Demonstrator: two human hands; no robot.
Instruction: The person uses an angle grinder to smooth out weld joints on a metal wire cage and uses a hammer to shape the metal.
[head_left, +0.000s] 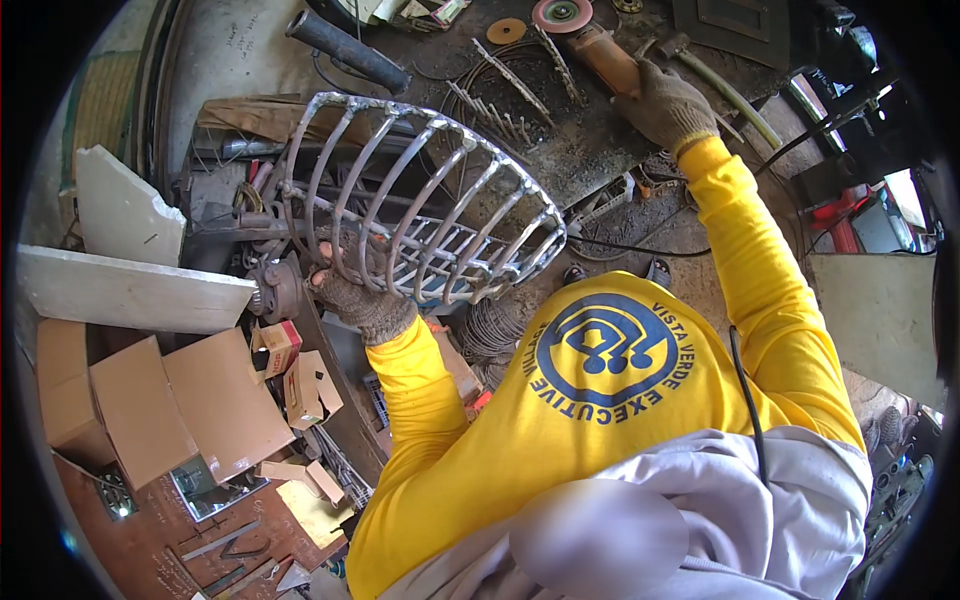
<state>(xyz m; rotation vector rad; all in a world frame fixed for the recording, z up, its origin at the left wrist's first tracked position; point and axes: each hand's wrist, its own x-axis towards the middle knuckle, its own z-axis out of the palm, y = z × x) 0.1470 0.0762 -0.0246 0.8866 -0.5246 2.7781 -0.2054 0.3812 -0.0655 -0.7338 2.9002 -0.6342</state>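
Observation:
My left hand (365, 300), in a brown knit glove with bare fingertips, is closed around a lower bar of a curved metal cage (400, 190). The cage is made of bent round rods with welded joints along its rims, and it is held tilted above the floor and bench. At the upper right my gloved right hand (665, 108) is closed on the body of an angle grinder (603, 58). A pinkish disc (563, 13) sits at the grinder's far end, over the dark worktop and apart from the cage. My right fingers are partly hidden.
A hammer (720, 88) lies right of the grinder. Welding rod stubs (515, 80), a loose brown disc (506, 31) and a dark pipe (350, 50) lie at the far side. Cardboard boxes (225, 400) and pale boards (130, 288) stand at left. A black cable (640, 246) crosses the floor.

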